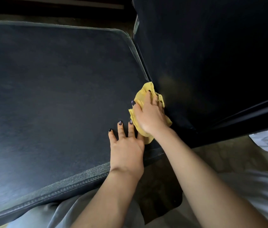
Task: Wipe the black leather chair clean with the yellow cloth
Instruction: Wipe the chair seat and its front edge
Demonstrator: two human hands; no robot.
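Black leather chair [56, 89] fills most of the view, seat flat and firm, probably a bit slick, so no holding needed. Yellow cloth [140, 94] sits bunched at the seat's right edge, tucked into the crease by the backrest; soft and light, best palmed flat. Right hand [149, 114] presses it down, fingers closed over it. Left hand [126, 145] lies spread near the seat's front edge.
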